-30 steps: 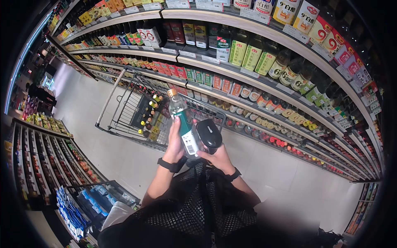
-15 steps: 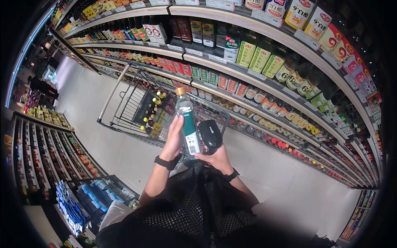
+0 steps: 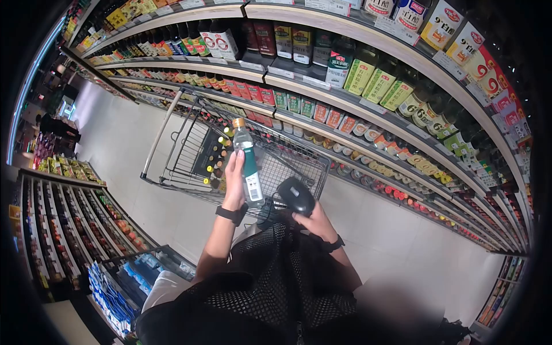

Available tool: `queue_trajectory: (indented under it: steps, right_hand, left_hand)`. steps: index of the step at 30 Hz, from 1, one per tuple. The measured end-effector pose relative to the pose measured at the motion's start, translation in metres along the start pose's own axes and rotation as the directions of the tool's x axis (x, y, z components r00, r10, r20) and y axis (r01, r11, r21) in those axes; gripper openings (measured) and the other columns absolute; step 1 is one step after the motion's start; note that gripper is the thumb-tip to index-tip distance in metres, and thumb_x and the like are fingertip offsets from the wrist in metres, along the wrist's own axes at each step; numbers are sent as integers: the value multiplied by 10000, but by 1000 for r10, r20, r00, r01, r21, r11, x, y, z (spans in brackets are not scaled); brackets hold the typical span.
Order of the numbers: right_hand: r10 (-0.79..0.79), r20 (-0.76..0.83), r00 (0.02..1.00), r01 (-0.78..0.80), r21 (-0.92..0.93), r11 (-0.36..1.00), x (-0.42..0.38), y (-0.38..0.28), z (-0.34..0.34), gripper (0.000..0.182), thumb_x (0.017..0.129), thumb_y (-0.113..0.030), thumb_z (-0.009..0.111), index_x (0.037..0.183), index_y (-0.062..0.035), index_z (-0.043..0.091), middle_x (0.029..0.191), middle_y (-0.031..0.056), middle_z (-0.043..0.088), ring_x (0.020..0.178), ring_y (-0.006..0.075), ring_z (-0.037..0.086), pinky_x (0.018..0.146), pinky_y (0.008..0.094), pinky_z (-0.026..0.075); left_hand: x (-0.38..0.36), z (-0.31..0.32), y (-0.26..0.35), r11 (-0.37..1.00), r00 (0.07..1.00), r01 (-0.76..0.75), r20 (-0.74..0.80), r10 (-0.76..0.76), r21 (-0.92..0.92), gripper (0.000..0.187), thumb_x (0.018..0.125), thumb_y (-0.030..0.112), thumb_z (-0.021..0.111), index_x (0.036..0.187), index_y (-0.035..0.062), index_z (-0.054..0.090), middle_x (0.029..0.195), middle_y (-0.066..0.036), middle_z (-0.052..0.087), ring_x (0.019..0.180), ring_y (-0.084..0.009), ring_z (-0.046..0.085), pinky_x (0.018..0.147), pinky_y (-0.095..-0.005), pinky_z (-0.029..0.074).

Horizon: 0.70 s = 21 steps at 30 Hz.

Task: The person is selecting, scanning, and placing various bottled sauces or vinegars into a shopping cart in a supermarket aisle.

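My left hand (image 3: 233,183) is wrapped round a clear bottle (image 3: 249,167) with an orange cap and a green-and-white label, its barcode facing up. The bottle stands nearly upright in view, tilted a little to the left. In my right hand (image 3: 319,224) is a black rounded handheld device (image 3: 296,195), seemingly a scanner, held just right of the bottle's base and apart from it. Both are above the near side of a wire shopping cart (image 3: 302,167). Several bottles with yellow caps (image 3: 217,155) stand inside the cart toward its left.
Long shelves (image 3: 322,86) of bottled and boxed condiments curve along the far side and right. Another shelf unit (image 3: 63,224) stands on the left, beside a bin of blue packets (image 3: 112,293). Pale floor (image 3: 391,230) stretches to the right. A dark-clothed person (image 3: 60,127) is far left.
My right hand has come away from the bottle's base and moved right with the black device. My left hand has shifted slightly left with the bottle. The view has turned a little.
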State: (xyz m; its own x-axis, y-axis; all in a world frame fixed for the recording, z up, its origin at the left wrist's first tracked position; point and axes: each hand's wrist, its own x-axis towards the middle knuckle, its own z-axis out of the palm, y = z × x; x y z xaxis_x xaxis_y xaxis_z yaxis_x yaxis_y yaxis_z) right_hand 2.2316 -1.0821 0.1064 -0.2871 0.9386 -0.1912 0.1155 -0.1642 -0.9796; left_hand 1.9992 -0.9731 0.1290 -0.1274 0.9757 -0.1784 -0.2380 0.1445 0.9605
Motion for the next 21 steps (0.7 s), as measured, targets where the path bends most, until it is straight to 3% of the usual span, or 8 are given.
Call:
queue_trajectory:
  steps: [2,3,5,8,11,17,19,21]
  right_hand:
    - [-127,128,984,158,-270,950,1,-32,6,447,692,-176,749,1096,-22,634,1012,217,672,929,430,626,836,458,494]
    - [-74,125,989,108,-292,950,1,-53,13,441,718,-217,712,1122,-57,633,987,200,682,922,440,626,832,491,486]
    - [16,147,989,43,-387,921,4,-85,20,454,737,-266,672,1140,-62,623,928,216,684,921,443,629,838,505,484]
    - [18,164,986,65,-487,871,17,-67,26,488,741,-304,651,1167,-71,609,900,234,678,919,446,629,855,510,483]
    - [77,253,964,68,-518,852,28,-70,28,511,738,-316,652,1185,-75,599,907,253,666,928,448,620,859,517,479]
    - [-59,121,991,118,-578,807,30,-49,44,531,731,-312,658,1205,-86,588,910,271,650,925,466,615,862,540,463]
    - [4,197,980,106,-549,829,38,-53,40,546,732,-313,658,1221,-84,578,920,271,644,930,463,612,869,539,458]
    - [64,269,961,89,-520,849,41,-51,40,561,734,-313,658,1237,-82,567,929,271,638,935,461,609,876,538,454]
  left_hand:
    - [17,-16,-10,997,997,-62,-38,63,41,342,997,382,531,1149,81,585,926,13,587,838,-92,590,741,-277,512]
    - [21,-22,-11,996,996,-74,-47,77,56,328,995,362,545,1154,78,590,924,19,583,840,-76,569,742,-262,494]
    - [27,-30,-9,997,996,-62,-55,65,52,326,992,329,563,1181,64,592,936,19,585,836,-66,555,738,-246,470]
    - [32,-36,0,999,999,-18,-26,19,27,398,972,236,609,1291,8,547,1161,-47,622,1047,-106,561,913,-262,427]
    - [40,-42,-7,998,999,-32,-4,32,47,359,988,321,572,1222,49,580,956,3,606,825,-73,563,746,-247,464]
    - [48,-44,-12,1000,1000,3,17,-3,3,345,997,306,556,1215,40,580,955,-5,614,817,-78,574,754,-247,473]
    - [52,-48,-15,1000,1000,2,29,-2,5,346,997,305,557,1213,36,580,970,-2,613,835,-74,570,764,-248,474]
    - [51,-48,-14,999,998,43,42,-42,-23,400,976,261,595,1285,9,551,1176,-55,618,1053,-119,557,930,-277,419]
